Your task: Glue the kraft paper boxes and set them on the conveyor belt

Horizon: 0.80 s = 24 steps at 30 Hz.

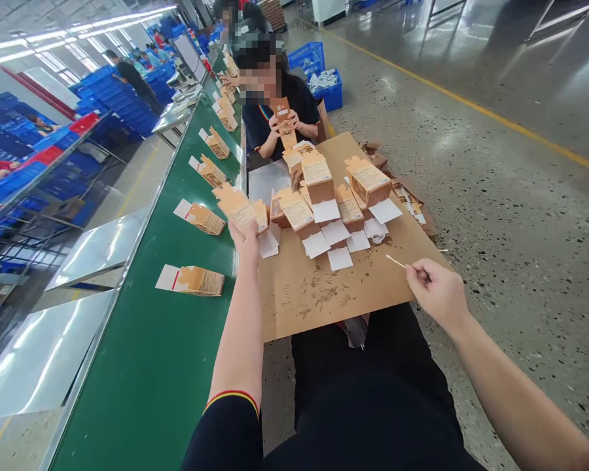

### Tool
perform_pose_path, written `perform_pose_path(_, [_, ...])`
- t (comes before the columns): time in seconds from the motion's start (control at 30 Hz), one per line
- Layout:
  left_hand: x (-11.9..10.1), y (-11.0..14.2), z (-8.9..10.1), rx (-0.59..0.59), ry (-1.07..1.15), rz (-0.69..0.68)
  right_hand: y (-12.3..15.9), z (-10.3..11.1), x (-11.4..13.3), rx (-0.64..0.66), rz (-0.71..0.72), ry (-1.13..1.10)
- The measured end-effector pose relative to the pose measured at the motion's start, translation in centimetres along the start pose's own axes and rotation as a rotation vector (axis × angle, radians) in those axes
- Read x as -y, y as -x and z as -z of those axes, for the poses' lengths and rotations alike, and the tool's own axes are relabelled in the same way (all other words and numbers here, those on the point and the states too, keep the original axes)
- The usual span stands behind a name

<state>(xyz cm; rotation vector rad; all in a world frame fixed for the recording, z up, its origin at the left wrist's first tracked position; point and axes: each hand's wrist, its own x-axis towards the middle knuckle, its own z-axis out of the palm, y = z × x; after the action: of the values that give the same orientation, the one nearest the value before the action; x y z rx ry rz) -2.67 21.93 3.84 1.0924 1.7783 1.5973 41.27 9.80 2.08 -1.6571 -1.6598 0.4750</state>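
A brown cardboard box with a raised flap is gripped in my left hand, over the edge between the green conveyor belt and the cardboard-topped table. My right hand pinches a cotton swab by one end, its white tip pointing left over the table's right edge. Several printed boxes with white flaps hanging out stand piled at the table's middle. Near the pile's front right lies a small round clear item; its kind is hard to make out.
Boxes sit spaced along the belt on my left. Across the table a co-worker holds a brown box. Blue crates stand on the floor behind. Flattened cardboard lies beyond the table's right side.
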Motion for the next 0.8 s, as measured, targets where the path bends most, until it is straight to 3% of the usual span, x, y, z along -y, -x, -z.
perform_pose_path(0.13, [-0.1,8.1,3.4,0.018,0.4,0.03,-6.5,-1.3,-0.1,0.147,0.008,0.153])
perform_pose_path(0.3, [1.2,18.1,4.5,0.139,0.596,0.346,-11.0,-3.3,-0.4,0.284,0.021,0.346])
perform_pose_path(0.37, [2.0,20.2,4.0,0.163,0.582,0.437,-11.8,-3.6,-0.6,0.309,0.003,0.402])
perform_pose_path(0.47, [3.0,21.0,3.1,0.154,0.513,0.476,-12.2,-2.9,-1.1,0.291,0.016,0.401])
perform_pose_path(0.57, [3.4,20.4,2.7,0.111,0.439,0.445,-10.7,-1.5,-1.3,0.205,0.052,0.311])
perform_pose_path(0.63, [3.3,20.0,2.6,0.101,0.38,0.41,-8.2,-1.2,-0.8,0.181,0.083,0.208])
perform_pose_path(0.7, [3.1,19.8,2.6,0.12,0.329,0.382,-4.4,-2.0,0.5,0.22,0.134,0.073])
perform_pose_path(0.8, [2.8,19.9,2.5,0.141,0.282,0.354,2.1,-5.4,2.9,0.383,0.264,-0.12])
